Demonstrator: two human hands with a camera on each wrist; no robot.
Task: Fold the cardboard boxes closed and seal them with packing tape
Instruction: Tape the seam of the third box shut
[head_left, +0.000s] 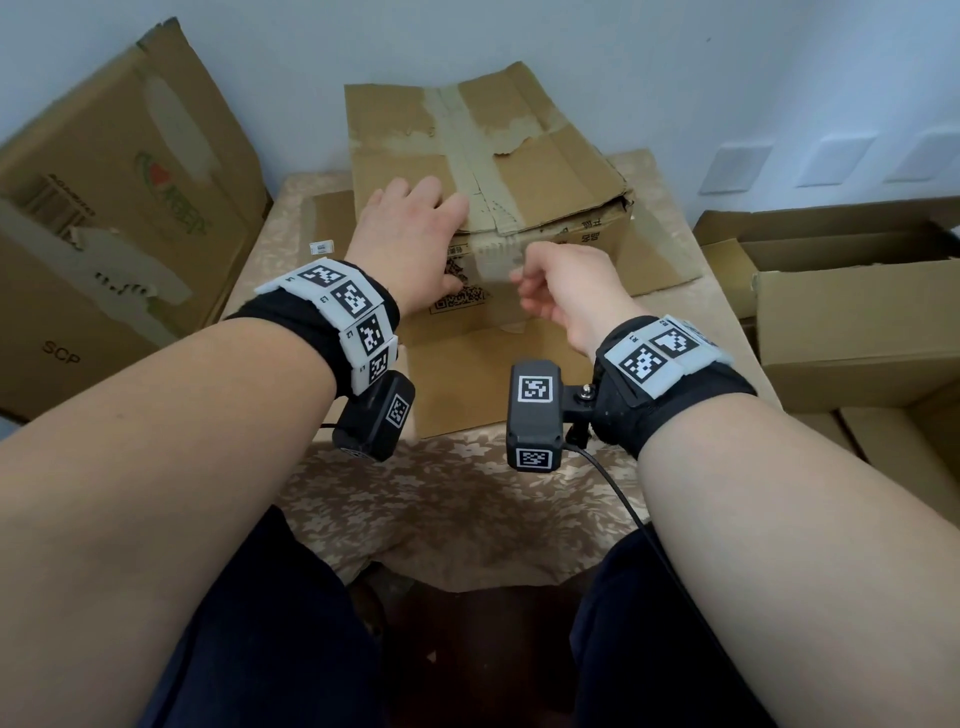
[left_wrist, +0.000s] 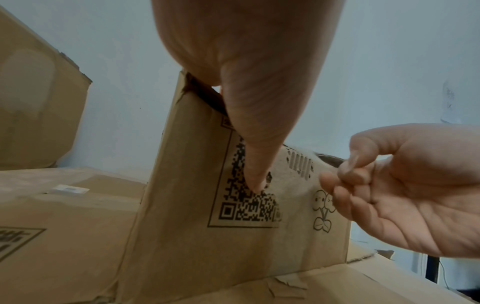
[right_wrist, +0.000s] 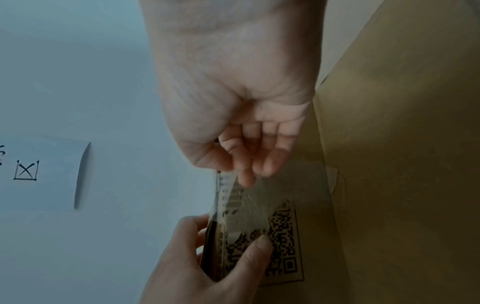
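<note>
The box (head_left: 488, 218) sits at the middle of the tabletop (head_left: 467, 499), flaps folded down, its printed front wall facing me. My left hand (head_left: 410, 234) lies over the near top edge, fingers spread flat on the lid and thumb pressed down on the code printed on the front. Just to its right, my right hand (head_left: 566, 291) has its fingers (right_wrist: 249, 174) curled in a pinch on the loose end of a clear strip of tape (right_wrist: 241, 207). The strip runs from the lid over the edge and down the front wall — its long axis front to back across the box. My right hand is the nearer one — I judge the next move is to press that end flat, downward against the wall.
</note>
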